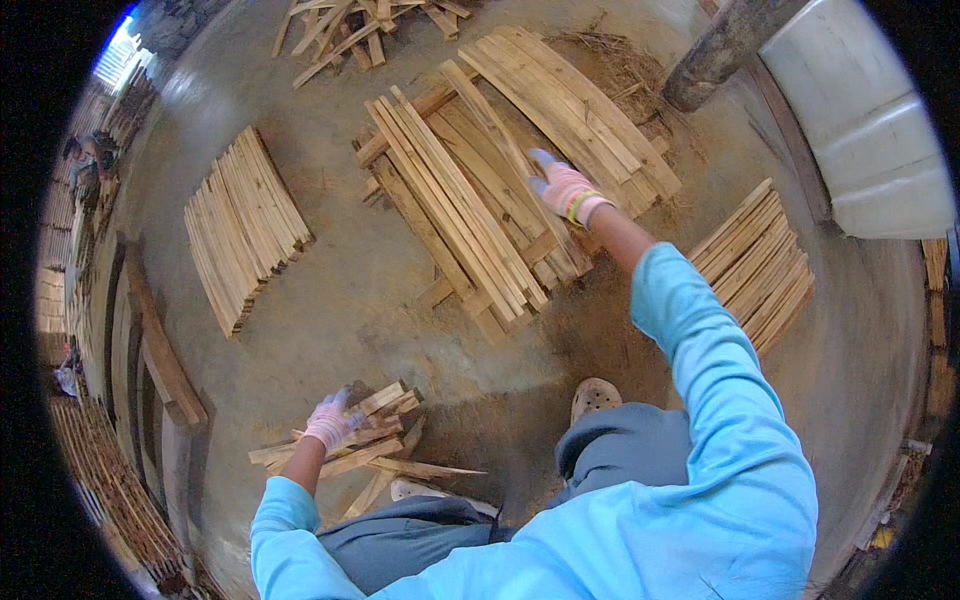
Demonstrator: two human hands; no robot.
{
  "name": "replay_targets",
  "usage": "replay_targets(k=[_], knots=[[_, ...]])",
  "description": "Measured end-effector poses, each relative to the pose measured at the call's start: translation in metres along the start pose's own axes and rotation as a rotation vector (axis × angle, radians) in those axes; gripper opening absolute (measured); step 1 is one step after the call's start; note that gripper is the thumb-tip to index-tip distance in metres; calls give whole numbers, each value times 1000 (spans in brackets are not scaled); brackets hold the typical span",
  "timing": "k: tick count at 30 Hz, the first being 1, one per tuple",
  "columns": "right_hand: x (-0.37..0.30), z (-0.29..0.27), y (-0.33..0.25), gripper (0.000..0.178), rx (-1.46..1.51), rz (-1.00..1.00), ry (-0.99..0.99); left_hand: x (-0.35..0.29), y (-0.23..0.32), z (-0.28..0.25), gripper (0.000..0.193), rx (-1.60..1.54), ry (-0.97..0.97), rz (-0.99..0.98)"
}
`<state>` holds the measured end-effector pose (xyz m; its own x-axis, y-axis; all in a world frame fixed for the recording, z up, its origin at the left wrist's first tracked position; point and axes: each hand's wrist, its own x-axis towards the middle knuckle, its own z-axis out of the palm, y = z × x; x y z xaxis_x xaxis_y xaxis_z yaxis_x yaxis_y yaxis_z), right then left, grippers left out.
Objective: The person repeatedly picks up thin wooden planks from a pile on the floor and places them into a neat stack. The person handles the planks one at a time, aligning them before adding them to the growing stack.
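My left hand, in a pink and white glove with grey fingertips, is low over a loose pile of short wood offcuts by my feet. Its fingers close about one end of a short wood piece, partly hidden by the glove. Farther off, my right hand, gloved alike with a yellow band at the wrist, grips the edge of a long wooden plank at mid-length. That plank slants across a low stack, right of several narrow strips lying side by side.
Wide boards lie beyond the stack. Neat bundles of strips rest on the floor at left and right. A scrap heap, a round post and a pale sheet-covered block stand farther out. A thick beam lies at left.
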<state>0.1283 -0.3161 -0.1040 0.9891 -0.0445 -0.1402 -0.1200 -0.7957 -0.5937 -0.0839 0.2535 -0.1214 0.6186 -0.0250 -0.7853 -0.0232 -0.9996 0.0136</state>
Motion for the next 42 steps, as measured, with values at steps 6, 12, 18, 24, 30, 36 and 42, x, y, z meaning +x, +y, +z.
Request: replay_targets(k=[6, 12, 18, 24, 30, 36, 42], knots=[[-14, -6, -17, 45, -123, -324, 7, 15, 22, -20, 65, -72, 190, 121], [-92, -102, 66, 42, -63, -45, 627, 35, 109, -71, 57, -198, 437, 505], [-126, -127, 209, 51, -461, 567, 501, 83, 255, -133, 68, -369, 787, 529], [-119, -118, 271, 51, -618, 844, 50, 112, 363, -164, 103, -560, 768, 95], [-122, -115, 286, 51, -779, 790, 141, 116, 403, -182, 115, -583, 603, -199], [-129, -127, 272, 52, -706, 873, 61, 111, 403, -191, 104, -650, 544, -214], [-97, -123, 164, 51, -250, 109, 530, 115, 420, -193, 91, -605, 535, -243]])
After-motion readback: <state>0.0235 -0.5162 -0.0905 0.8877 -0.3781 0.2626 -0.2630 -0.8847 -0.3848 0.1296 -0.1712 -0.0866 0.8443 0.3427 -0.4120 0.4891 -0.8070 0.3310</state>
